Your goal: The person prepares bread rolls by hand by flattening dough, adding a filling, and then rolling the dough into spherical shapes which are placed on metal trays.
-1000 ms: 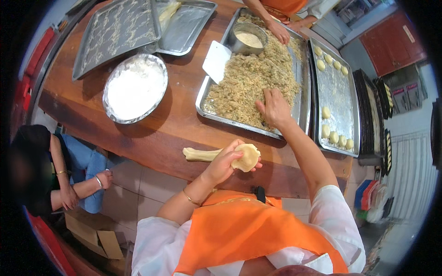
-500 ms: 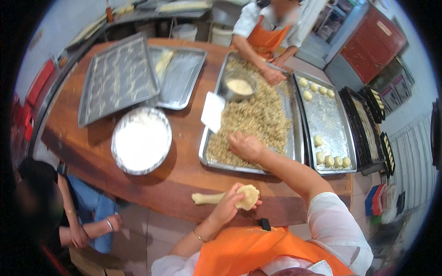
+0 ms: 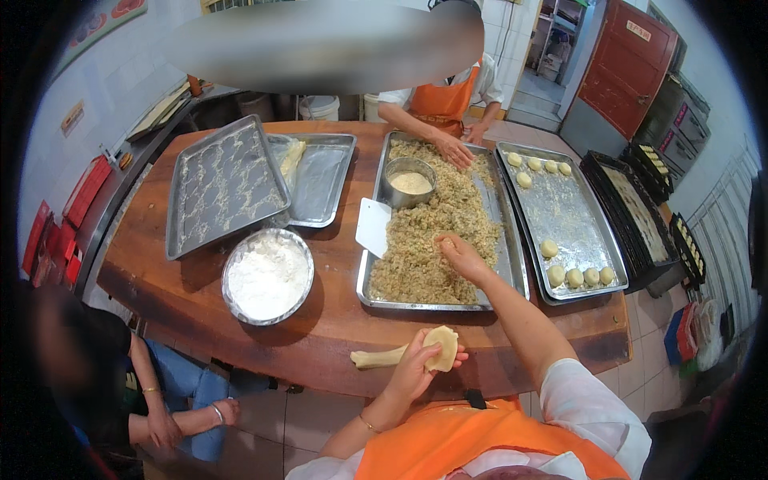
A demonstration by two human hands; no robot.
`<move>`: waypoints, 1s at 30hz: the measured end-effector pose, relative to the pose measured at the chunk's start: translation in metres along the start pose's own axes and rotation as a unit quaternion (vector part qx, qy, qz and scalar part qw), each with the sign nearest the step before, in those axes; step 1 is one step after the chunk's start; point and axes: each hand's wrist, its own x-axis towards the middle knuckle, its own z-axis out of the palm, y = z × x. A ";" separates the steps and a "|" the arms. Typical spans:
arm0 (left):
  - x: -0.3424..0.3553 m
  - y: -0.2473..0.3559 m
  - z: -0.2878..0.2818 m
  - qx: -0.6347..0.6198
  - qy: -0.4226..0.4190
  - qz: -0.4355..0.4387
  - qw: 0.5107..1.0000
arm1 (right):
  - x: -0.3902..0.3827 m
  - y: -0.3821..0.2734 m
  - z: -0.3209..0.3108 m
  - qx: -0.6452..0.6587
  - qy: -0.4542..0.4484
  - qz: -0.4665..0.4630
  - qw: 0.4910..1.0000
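Observation:
My left hand [image 3: 414, 370] cups a flattened round of pale dough [image 3: 441, 349] above the table's near edge, its thumb pressed on the face. A dough rope [image 3: 376, 358] lies beside that hand, reaching left; whether it passes under the fingers I cannot tell. My right hand [image 3: 466, 260] is in the crumbly brown filling [image 3: 432, 276], fingers curled together around a bit of it. That filling is heaped in a large metal tray [image 3: 518, 264]. A white scraper [image 3: 372, 226] leans at the tray's left side, and a metal bowl of pale crumbs [image 3: 410, 182] sits in the filling.
A co-worker's hand [image 3: 454, 150] is at the filling's far side. To the right, a tray [image 3: 572, 216] carries several dough balls [image 3: 558, 276]. A bowl of flour [image 3: 268, 274] and two baking trays [image 3: 228, 184] stand left. Someone sits at the lower left, arms [image 3: 188, 420] crossed low.
The whole view has tilted up and shifted. My right hand has moved farther into the filling, away from the tray's near side. My left hand still holds the dough round.

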 end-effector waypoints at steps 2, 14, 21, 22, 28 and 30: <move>0.000 0.000 0.006 0.013 0.007 0.001 1.000 | -0.002 0.002 0.000 -0.046 0.016 -0.043 0.998; 0.014 -0.044 0.000 -0.060 -0.027 0.040 0.997 | -0.003 0.036 -0.033 0.429 0.000 0.138 0.893; 0.004 -0.041 0.005 -0.075 0.001 0.056 0.996 | 0.011 0.042 -0.030 0.332 0.045 0.117 0.935; 0.003 -0.039 0.005 -0.074 0.001 0.060 0.995 | 0.010 0.038 -0.028 0.311 0.030 0.099 0.945; 0.007 -0.041 -0.001 -0.077 -0.022 0.066 0.995 | 0.002 0.036 -0.030 0.296 0.011 0.068 0.953; 0.008 -0.045 -0.002 -0.075 -0.020 0.067 0.995 | 0.007 0.047 -0.040 0.384 -0.031 0.063 0.921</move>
